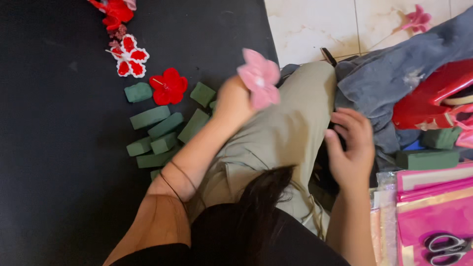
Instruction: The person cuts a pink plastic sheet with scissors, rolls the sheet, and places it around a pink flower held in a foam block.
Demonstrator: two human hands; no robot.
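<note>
**Pink crocheted flower, held aloft**

Black mat (59, 148) lying under green foam blocks (157, 130), just left of the fingers. Left hand (234, 101) is pinching the pink flower (259, 79), petals jutting rightward. Right hand (351, 148), fingers loosely curled and empty, is hovering farther right, beside grey cloth (389, 74).

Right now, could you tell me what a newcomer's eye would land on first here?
Probably the pink flower raised in the left hand at the centre. Next, the green foam blocks and red flowers scattered on the black mat at left. The right hand hovers open beside grey cloth.
</note>
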